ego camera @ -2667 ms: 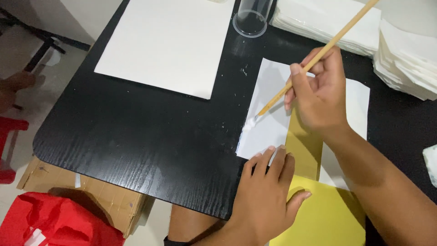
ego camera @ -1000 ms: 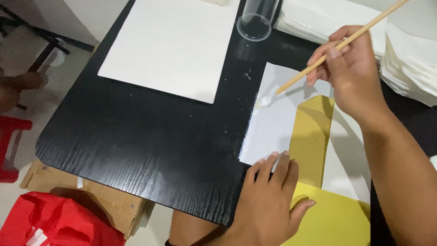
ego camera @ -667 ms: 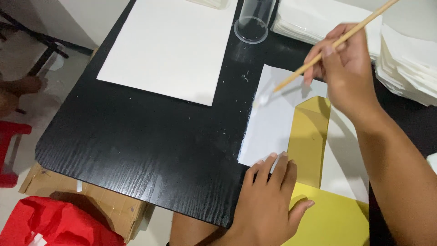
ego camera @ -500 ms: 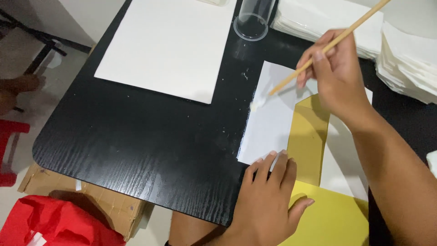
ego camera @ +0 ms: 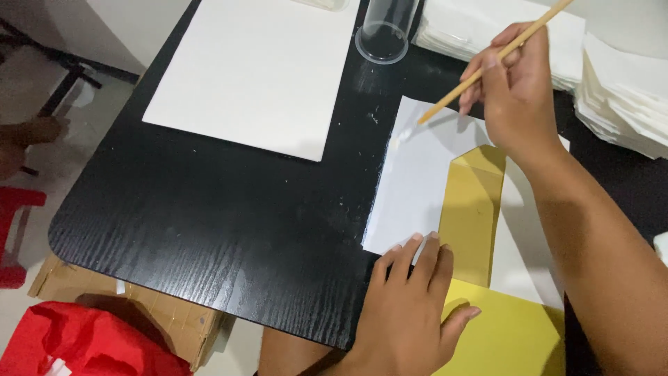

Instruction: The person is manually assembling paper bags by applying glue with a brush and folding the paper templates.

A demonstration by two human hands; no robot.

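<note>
Left hand (ego camera: 410, 306) flat, fingers spread, pressing lower edge of white sheet (ego camera: 424, 181) where it meets yellow envelope (ego camera: 480, 230). Right hand (ego camera: 515, 90) closed around thin wooden stick (ego camera: 487, 59), tip touching sheet's upper left corner. Sheet lies on black table (ego camera: 209, 209), near its right side, yellow flap folded over it. Far left: red bag (ego camera: 83, 345), cardboard box (ego camera: 132, 306). Centre: large white board (ego camera: 257, 69). Above sheet: clear plastic cup (ego camera: 383, 35). Right: stacks of white paper (ego camera: 619, 83).
</note>
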